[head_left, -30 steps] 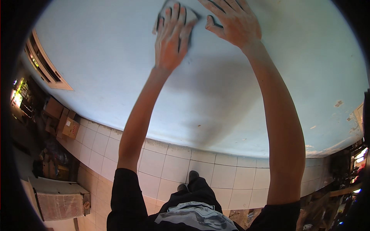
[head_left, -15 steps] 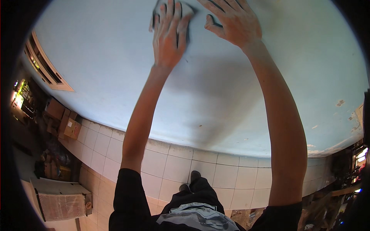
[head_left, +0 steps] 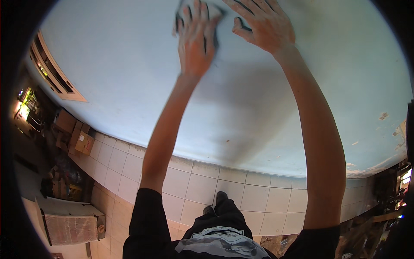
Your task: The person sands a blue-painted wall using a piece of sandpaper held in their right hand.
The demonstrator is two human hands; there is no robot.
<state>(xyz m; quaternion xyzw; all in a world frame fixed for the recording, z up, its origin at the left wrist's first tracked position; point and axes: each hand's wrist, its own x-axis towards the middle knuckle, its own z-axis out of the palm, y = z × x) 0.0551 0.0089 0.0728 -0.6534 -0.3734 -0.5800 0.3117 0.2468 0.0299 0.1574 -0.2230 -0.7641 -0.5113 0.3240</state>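
Observation:
High on the pale blue wall (head_left: 142,77), my left hand (head_left: 197,45) lies over a pale greyish sheet (head_left: 215,12), pressing it to the surface. The sheet is partly covered by my fingers and blurred; it could be sandpaper or a cloth, I cannot tell which. To its right, my right hand (head_left: 268,26) rests against the wall with nothing under it that I can see. Its thumb stands apart and its fingers stretch up past the top edge of the view. Both hands look dusty with whitish powder.
A vented wall opening (head_left: 54,71) is at the left. Cardboard boxes (head_left: 84,142) stand by the wall's foot, and a plastic-wrapped piece (head_left: 71,228) sits lower left. Paint peels (head_left: 384,116) at the right. Wooden clutter (head_left: 366,233) lies lower right, beside the tiled floor (head_left: 202,185).
My left hand has shifted slightly to the right and down in view with the pale sheet. The whole view has also moved a little; my right hand keeps its place on the wall.

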